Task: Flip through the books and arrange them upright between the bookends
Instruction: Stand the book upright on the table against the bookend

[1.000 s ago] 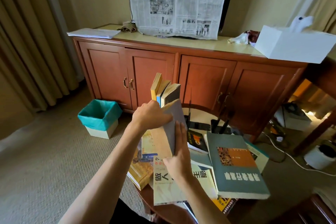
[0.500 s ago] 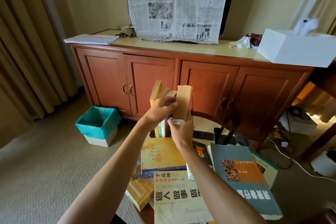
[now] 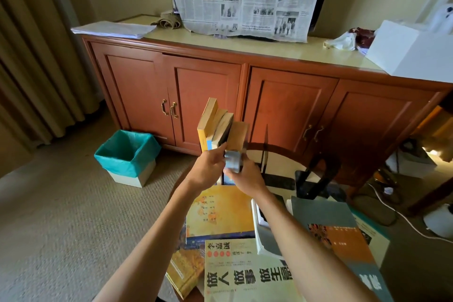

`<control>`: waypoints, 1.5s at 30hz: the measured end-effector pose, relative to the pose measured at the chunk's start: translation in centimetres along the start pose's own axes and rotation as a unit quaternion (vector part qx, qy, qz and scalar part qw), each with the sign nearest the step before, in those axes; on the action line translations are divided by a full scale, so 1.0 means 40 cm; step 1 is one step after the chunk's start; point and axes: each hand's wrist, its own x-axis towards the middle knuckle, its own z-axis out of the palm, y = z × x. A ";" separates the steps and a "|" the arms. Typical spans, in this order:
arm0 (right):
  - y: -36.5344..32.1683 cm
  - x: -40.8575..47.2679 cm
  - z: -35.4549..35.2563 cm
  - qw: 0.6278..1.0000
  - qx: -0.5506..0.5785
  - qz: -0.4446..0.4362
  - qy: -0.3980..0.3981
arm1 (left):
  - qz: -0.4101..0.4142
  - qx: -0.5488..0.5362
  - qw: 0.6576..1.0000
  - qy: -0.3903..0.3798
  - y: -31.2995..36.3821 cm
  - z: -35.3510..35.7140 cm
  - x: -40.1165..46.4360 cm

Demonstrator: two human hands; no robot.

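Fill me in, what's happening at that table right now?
A person is standing books up on a round table. Both hands are at the upright row: the right hand holds the lower end of a grey-spined book at the row's right side, and the left hand touches the books beside it. A thin black bookend stands just to the right. Several more books lie flat nearer the camera, not yet shelved.
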 end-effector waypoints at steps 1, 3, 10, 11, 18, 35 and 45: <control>0.003 -0.004 0.004 1.000 -0.013 0.001 0.008 | 0.005 0.020 1.000 0.005 0.006 0.006 -0.005; 0.006 -0.013 0.012 0.999 -0.029 0.010 0.025 | 0.014 0.054 0.998 0.008 0.023 0.016 -0.019; 0.015 -0.014 0.015 0.995 -0.092 0.035 0.027 | -0.005 0.115 0.993 0.004 0.033 0.039 -0.044; 0.010 -0.016 0.016 0.994 -0.103 0.037 0.030 | -0.005 0.115 0.993 0.013 0.035 0.045 -0.049; 0.000 -0.035 0.014 0.995 -0.089 0.054 -0.008 | 0.021 -0.005 0.999 0.035 -0.018 0.045 -0.085; 0.020 -0.287 0.041 0.975 -0.167 0.013 -0.146 | -0.185 0.184 0.964 0.047 -0.282 0.001 -0.202; 0.003 -0.321 0.055 0.969 -0.212 -0.035 -0.125 | -0.148 -0.053 0.984 0.081 -0.196 -0.018 -0.180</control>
